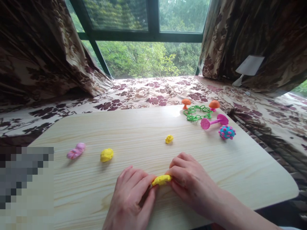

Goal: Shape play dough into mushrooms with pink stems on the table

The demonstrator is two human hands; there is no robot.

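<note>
Between my hands is a short, thick roll of yellow modelling clay [162, 180], held just above or on the table near its front. My left hand [131, 195] pinches the roll's left end between thumb and fingers. At the other end, the fingers of my right hand [189, 182] are closed on the clay, and its tip is hidden by them. Beyond my hands lies a small crumpled yellow clay piece [169, 139]. A larger yellow clay lump [106, 155] rests to the left, beside a twisted pink clay piece [76, 150].
The pale wooden table [134, 127] has rounded corners. At its back right stand two orange mushroom shapes [214, 104], a green linked chain ring [197, 113], a pink dumbbell shape [214, 122] and a blue ball with pink dots [226, 132]. A white lamp [249, 65] stands beyond.
</note>
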